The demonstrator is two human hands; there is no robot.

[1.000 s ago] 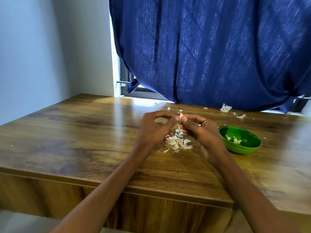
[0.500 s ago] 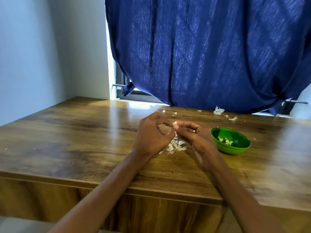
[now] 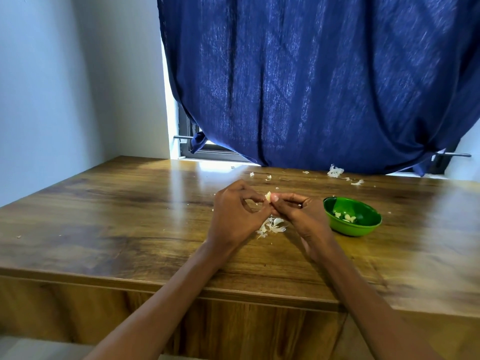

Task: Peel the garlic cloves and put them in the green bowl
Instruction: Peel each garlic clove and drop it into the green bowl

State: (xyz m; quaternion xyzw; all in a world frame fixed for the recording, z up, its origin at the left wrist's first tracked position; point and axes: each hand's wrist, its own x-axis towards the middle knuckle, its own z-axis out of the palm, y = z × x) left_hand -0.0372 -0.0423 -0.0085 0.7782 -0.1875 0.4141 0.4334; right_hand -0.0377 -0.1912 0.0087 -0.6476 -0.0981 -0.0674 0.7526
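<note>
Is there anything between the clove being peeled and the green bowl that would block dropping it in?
Nothing visible does. The garlic clove is pinched between the left hand and right hand, above the table. The green bowl sits open just beyond the right hand, only a few peeled cloves inside.
</note>
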